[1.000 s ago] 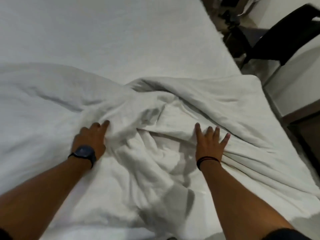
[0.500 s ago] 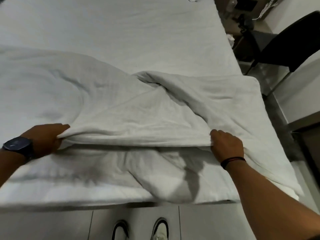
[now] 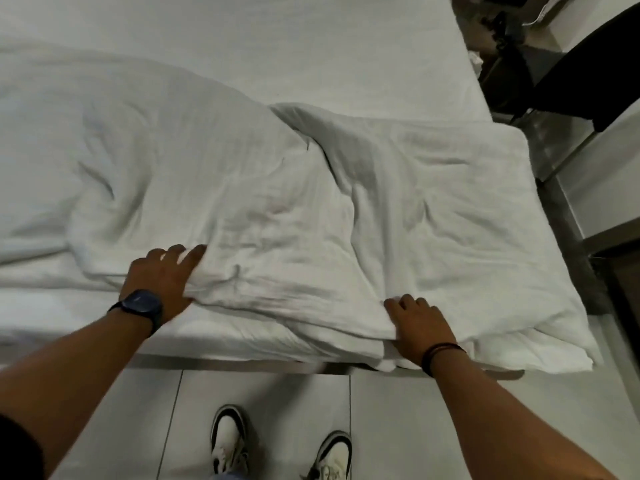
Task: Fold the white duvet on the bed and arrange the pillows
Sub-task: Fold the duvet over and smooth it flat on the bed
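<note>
1. Nearest to me, a pair of white shoes (image 3: 228,441) stands on the pale tiled floor (image 3: 277,393), toes toward the bed (image 3: 311,39). More of them shows than half a second ago.
2. The right hand (image 3: 420,327), with a dark band (image 3: 440,351) at its wrist, sits on the near edge of the duvet (image 3: 277,209), right at the bed's rim. Its fingers bend down into the cloth, but I cannot tell whether they pinch it. A moment earlier it held that edge up, farther in.
3. The left hand (image 3: 157,282), wearing a dark watch (image 3: 140,303), lies palm down on the duvet with its fingers nearly straight and spread, holding nothing. Before, it was clenched on the lifted edge, farther out to the left.
4. The white duvet lies crumpled over the near part of the bed. Its top layer is now drawn to the near rim and laid down, and the shadowed gap under the raised fold is gone.
5. Beyond it the bed shows only smooth white sheet.
6. Far right, a dark chair (image 3: 588,71) stands beside the bed.
</note>
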A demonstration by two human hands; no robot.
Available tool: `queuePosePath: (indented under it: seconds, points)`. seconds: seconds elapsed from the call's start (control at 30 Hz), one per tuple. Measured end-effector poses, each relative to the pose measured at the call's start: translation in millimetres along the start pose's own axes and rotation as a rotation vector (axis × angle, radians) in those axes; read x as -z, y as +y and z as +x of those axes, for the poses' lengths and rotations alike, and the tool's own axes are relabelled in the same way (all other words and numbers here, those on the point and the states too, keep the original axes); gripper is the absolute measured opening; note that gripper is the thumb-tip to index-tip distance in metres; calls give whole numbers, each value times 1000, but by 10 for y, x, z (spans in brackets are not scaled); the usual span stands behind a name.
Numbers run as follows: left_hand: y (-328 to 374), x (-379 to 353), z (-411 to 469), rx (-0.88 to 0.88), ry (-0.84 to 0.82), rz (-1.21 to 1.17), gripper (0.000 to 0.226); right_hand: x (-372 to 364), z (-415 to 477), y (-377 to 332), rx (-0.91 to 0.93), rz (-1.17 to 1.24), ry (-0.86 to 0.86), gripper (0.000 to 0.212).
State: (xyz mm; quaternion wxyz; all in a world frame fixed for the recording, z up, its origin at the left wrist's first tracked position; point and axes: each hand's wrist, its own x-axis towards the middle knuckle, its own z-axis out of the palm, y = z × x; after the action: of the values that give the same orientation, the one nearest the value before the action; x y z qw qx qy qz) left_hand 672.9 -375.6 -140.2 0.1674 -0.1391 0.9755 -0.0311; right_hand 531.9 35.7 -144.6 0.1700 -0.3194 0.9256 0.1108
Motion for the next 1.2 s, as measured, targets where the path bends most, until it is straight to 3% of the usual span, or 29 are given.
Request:
queuePosePath:
  seconds: [0.07,0.13,0.2,0.27,0.33,0.4,0.6,0.7,0.83,1.0,1.1,1.2]
  points:
    - [94,-38,-8,97,-3,-77,67,-80,3,115,28,-27,72,48]
    - [83,-50,-15,208,51,-247,49,-137,-11,218,91,-26,171,50]
    - [-1,-86,-33,232,162,-293,53,-217,-47,274,155,-30,229,54]
    - [3,-151,-73,73,279,-133,75,-343,-73,297,173,-37,223,65]
    - [129,-261,-89,-74,265,-12,97,-473,-60,315,165,-46,203,81]
    - [267,-325,-41,-77,222,7,107,-557,-20,328,167,-50,238,79]
    - [321,-246,265,-134,175,89,65,-634,17,389,321,-47,331,42]
    - [122,-257,192,-167,58,37,66,-579,-53,417,331,41,342,45]
    - [-66,-333,-51,-211,101,-38,67,-573,-134,407,359,60,291,51]
    - [474,-289,-22,-386,184,36,98,-572,-142,584,203,-94,300,58]
    - [892,-169,80,-529,141,43,84,-579,-168,620,155,-70,270,53]
    - [1381,-56,78,-760,216,-71,64,-573,-208,613,197,-36,235,55]
